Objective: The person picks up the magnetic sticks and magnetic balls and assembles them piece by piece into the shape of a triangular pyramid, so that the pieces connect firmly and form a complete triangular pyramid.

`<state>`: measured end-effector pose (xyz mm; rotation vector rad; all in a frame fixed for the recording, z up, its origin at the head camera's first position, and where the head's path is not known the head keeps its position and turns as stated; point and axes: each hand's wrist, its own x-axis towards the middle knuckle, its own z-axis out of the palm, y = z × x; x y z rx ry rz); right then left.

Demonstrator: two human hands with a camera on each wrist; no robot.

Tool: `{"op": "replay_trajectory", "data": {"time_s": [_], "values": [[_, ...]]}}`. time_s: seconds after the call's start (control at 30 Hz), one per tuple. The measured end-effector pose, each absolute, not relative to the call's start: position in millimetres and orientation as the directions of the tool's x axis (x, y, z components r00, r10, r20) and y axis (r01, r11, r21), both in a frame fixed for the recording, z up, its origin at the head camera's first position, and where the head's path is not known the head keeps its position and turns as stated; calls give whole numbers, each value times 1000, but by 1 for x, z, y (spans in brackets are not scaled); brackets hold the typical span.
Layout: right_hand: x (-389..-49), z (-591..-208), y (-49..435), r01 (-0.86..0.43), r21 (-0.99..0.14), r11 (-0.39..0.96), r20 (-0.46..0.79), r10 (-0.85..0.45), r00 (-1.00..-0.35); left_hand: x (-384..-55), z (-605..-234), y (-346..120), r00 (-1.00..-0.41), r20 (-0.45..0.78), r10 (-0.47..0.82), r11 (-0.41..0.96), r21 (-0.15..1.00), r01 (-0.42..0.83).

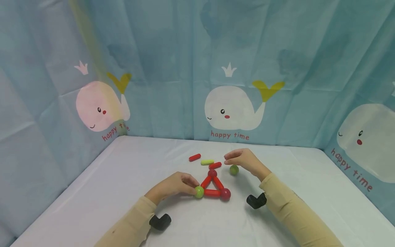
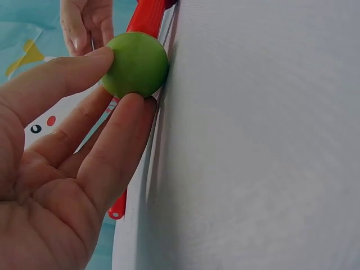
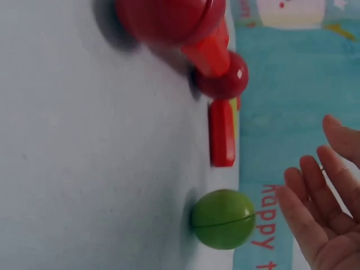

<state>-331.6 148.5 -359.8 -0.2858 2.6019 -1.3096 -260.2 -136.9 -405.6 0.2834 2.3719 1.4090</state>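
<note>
2 sleeves (image 1: 128, 221), left hand (image 1: 172, 185) pinching green corner ball (image 1: 199, 192) of triangle (image 1: 212, 193), right hand (image 1: 246, 161) spread above loose ball (image 1: 234, 170)

blue cloth walls (image 1: 166, 51) | whale prints (image 1: 231, 108) | red lettering (image 1: 229, 135) | white tabletop (image 1: 98, 192)

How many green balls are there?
2: the green ball pinched by the left hand, at a corner of the red-rod triangle; the loose green ball near the right hand.

A triangle (image 1: 218, 183) of 3 rods (image 1: 212, 193) and 3 balls (image 1: 225, 194) sits on a table (image 1: 240, 226).
Behind it lie 3 more rods (image 1: 194, 157); at its right rear rests a 4th ball (image 1: 234, 171).
</note>
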Motion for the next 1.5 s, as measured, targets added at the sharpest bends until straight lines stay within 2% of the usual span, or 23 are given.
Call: {"op": "replay_trajectory", "data": {"time_s": [0.6,1.0,1.5], "values": [[-375,-376,141,-49,-786,616,-198,-327,-924,-261,-406,-136,-912,-223,344,490,871,-29],[-384,-386,136,-13,-773,634,-238,-309,-921,-261,-407,-136,-907,-214,363,466,885,-22],[-384,-392,127,-33,-755,655,-235,-318,-919,-261,-408,-137,-903,-210,375,460,888,-16]]}}
